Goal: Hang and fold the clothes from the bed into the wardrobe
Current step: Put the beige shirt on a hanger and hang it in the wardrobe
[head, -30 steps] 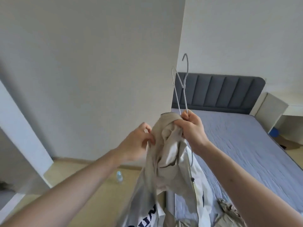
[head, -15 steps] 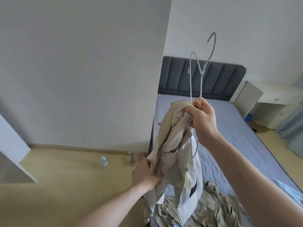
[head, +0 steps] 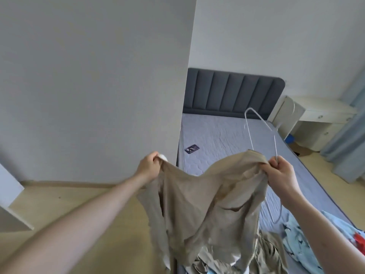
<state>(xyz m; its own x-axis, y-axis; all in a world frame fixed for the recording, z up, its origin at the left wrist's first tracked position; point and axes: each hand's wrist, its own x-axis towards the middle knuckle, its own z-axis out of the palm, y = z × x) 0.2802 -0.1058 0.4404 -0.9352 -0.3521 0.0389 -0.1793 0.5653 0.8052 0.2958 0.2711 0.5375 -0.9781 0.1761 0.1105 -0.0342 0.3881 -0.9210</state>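
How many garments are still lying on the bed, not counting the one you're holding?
2 in view: an olive-khaki garment bunched at the foot of the bed, and a light blue patterned one beside it to the right. The held beige garment may hide more.

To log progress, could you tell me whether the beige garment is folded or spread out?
Spread out: the left hand and right hand hold the beige garment stretched between them, its lower part hanging loose.

A dark phone [head: 192,149] lies on the mattress; a white desk [head: 324,115] stands beside grey-blue curtains [head: 347,139].
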